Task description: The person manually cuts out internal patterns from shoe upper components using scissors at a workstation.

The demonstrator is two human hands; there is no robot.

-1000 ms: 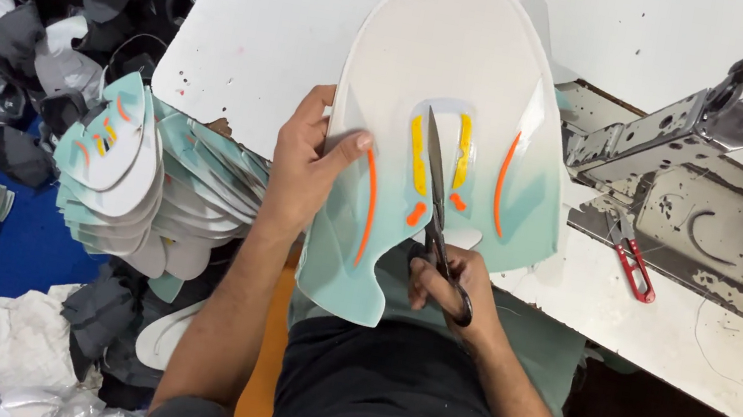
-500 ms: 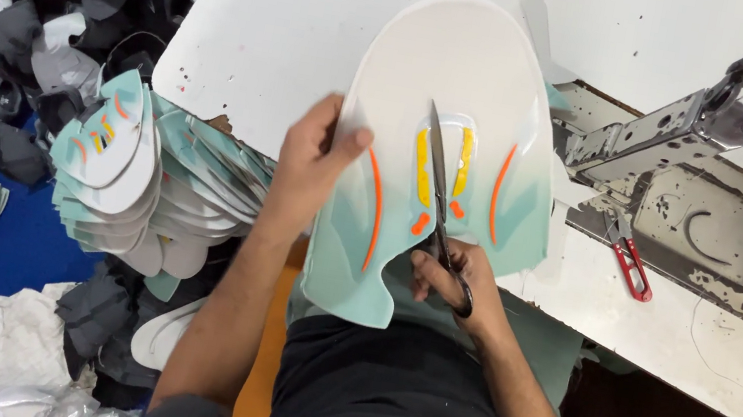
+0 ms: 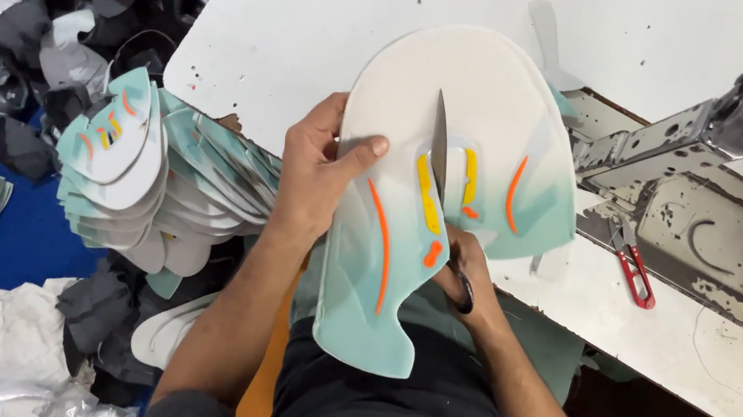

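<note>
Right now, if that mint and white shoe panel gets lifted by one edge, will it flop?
Probably it bends but holds shape: the shoe panel stays fairly flat while the left hand grips only its edge. It looks thin and light, like the stacked panels.

Head cam, single view: looks steeply down, close on hands at near edge of white table [image 3: 303,16]; floor at left.
</note>
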